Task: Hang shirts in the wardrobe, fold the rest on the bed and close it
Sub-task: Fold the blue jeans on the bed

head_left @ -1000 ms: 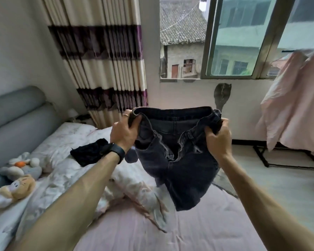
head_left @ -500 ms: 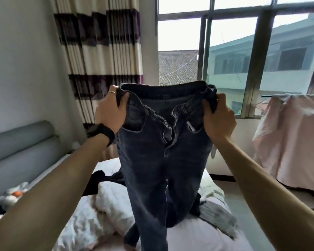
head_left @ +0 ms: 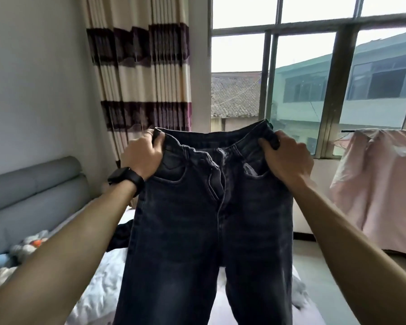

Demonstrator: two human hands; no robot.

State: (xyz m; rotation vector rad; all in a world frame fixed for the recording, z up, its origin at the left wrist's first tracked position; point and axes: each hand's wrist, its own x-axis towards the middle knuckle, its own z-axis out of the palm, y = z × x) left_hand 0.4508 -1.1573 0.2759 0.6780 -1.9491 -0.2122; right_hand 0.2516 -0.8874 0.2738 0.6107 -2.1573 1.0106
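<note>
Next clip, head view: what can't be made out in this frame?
Hems of the jeans: cut off by the bottom edge, head view.
On the bed, a dark garment: mostly behind the jeans, kind unclear.
Far left, soft toys: blurred.
The wardrobe: outside the head view.

- Both bare arms stretch forward and upward, forearms converging slightly.
- The left hand (head_left: 142, 158) grips one waistband corner of the jeans (head_left: 206, 231), fingers curled over the edge.
- The right hand (head_left: 285, 158) grips the opposite corner, level with it.
</note>
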